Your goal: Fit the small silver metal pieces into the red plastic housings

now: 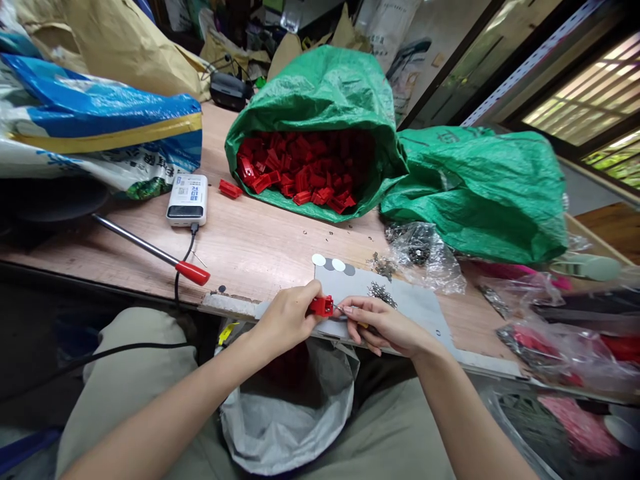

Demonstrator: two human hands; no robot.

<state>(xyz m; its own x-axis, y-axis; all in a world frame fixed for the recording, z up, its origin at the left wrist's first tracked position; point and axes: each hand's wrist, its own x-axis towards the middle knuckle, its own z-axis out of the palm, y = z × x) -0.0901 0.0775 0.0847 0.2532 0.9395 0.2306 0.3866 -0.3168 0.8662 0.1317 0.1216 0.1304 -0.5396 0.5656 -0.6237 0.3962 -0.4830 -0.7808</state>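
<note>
My left hand [293, 310] is closed round a small red plastic part [323, 306], holding it at the table's front edge. Its end with openings faces right. In my right hand [380, 323] is a thin metal-shafted tool with a dark and yellow handle [371, 328], which looks like a screwdriver; its tip is at the red part's open end. Fingers cover most of the handle. Beneath both hands lies a grey sheet [415, 308], with a heap of small metal pieces [383, 293] on it. An open whitish sack [290, 427] hangs below, between the knees.
A green sack [320, 80] full of red parts [300, 167] lies open at the back; another green sack [480, 193] sits right. Clear plastic bags [425, 257] hold small metal pieces. At left are a white power bank [187, 200] with a cable and a red-tipped lever [193, 272].
</note>
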